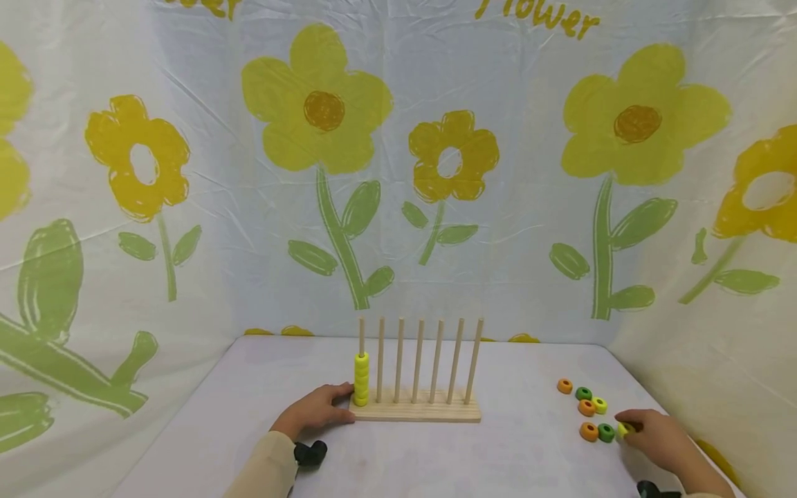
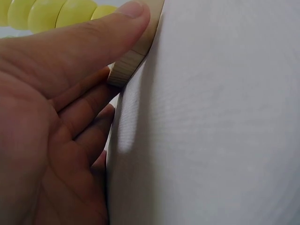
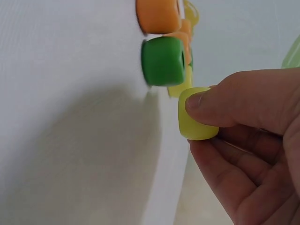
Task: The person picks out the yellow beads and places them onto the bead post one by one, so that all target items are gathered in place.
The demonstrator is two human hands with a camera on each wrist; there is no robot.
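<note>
A wooden peg rack (image 1: 416,413) with several upright pegs stands at mid-table; yellow beads (image 1: 361,380) are stacked on its leftmost peg. My left hand (image 1: 319,408) holds the left end of the rack's base, the thumb at the front and fingers behind; part of the base (image 2: 129,65) shows past the thumb in the left wrist view. At the table's right side, my right hand (image 1: 654,437) pinches a yellow bead (image 3: 199,115) between thumb and fingers. Close beside it lie a green bead (image 3: 164,61) and an orange bead (image 3: 158,15).
More loose beads lie left of and beyond my right hand: an orange bead (image 1: 564,386), a green bead (image 1: 583,393), a yellow bead (image 1: 600,405) and another orange one. A flower-printed cloth (image 1: 498,263) hangs behind the white table (image 1: 436,460).
</note>
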